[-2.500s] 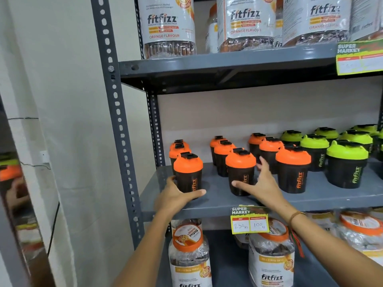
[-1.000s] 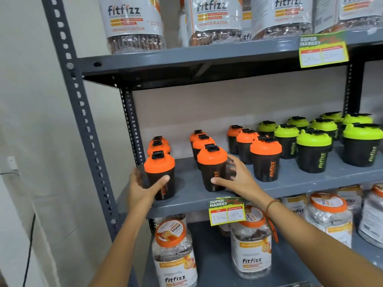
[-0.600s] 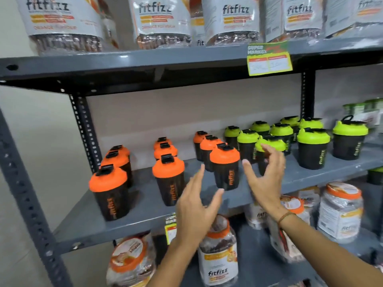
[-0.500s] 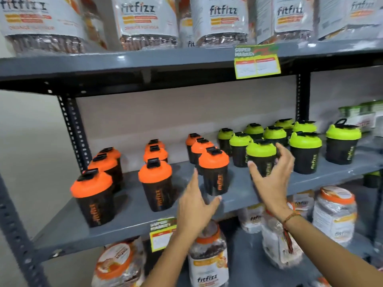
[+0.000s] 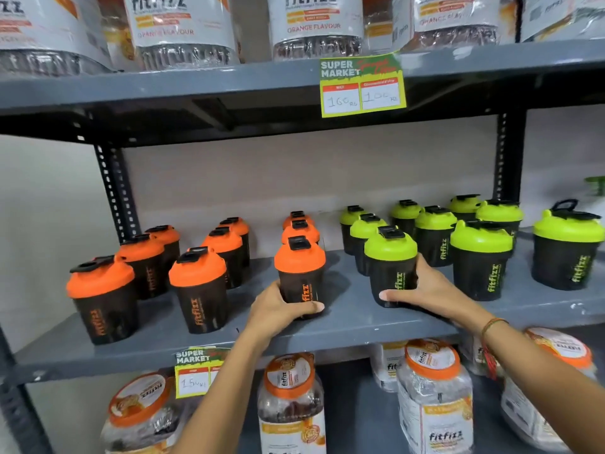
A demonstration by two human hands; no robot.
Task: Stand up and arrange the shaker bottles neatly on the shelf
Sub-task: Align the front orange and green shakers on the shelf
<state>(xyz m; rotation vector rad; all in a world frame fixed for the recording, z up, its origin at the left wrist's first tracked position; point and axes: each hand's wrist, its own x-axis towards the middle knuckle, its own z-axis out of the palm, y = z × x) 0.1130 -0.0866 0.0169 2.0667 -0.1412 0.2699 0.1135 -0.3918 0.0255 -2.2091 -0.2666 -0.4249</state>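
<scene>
Black shaker bottles stand upright in rows on the grey middle shelf (image 5: 343, 332), orange-lidded ones on the left and green-lidded ones on the right. My left hand (image 5: 278, 309) grips the base of the front orange-lidded shaker (image 5: 299, 273) of the third orange row. My right hand (image 5: 422, 290) wraps the lower part of the front green-lidded shaker (image 5: 391, 263). Both bottles rest on the shelf. Two more front orange shakers (image 5: 198, 286) stand further left, the outermost (image 5: 101, 296) near the shelf's left end.
Large clear jars with orange lids (image 5: 289, 404) fill the shelf below. Bigger labelled jars (image 5: 314, 24) stand on the shelf above. Price tags hang on the upper shelf edge (image 5: 361, 85) and the middle shelf edge (image 5: 194, 371). A perforated upright post (image 5: 114, 194) stands at back left.
My view has swung right along the shelf. Both hands, open in the air half a second ago, have closed on the front orange shaker and the front green shaker.
</scene>
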